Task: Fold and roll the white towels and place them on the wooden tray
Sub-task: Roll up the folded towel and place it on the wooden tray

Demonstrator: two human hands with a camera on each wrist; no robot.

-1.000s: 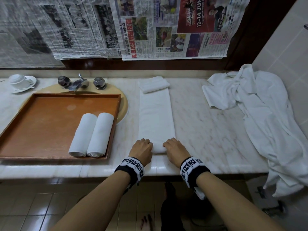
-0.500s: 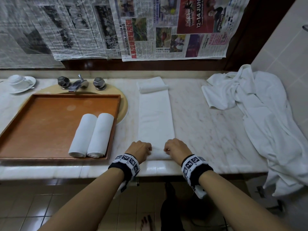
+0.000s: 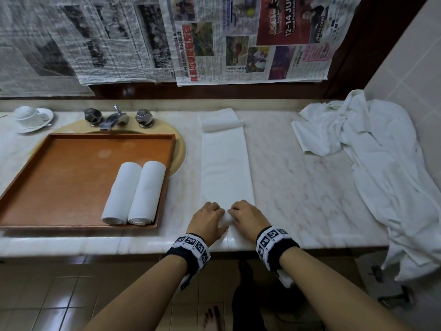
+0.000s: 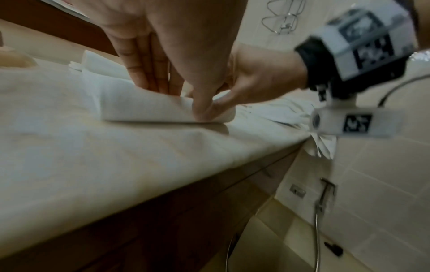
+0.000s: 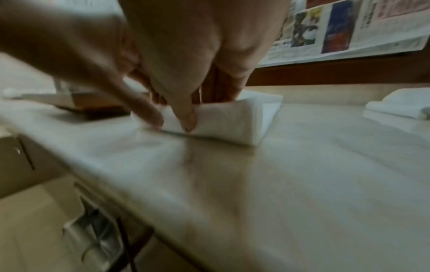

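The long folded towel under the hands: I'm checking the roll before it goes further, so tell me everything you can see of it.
The long folded towel is a white, soft-looking cloth strip lying flat on the marble counter, running away from the person. Its far end is doubled back on itself. Its near end is turned up into a small first roll, gripped by the left hand and right hand, thumbs in front and fingers behind.
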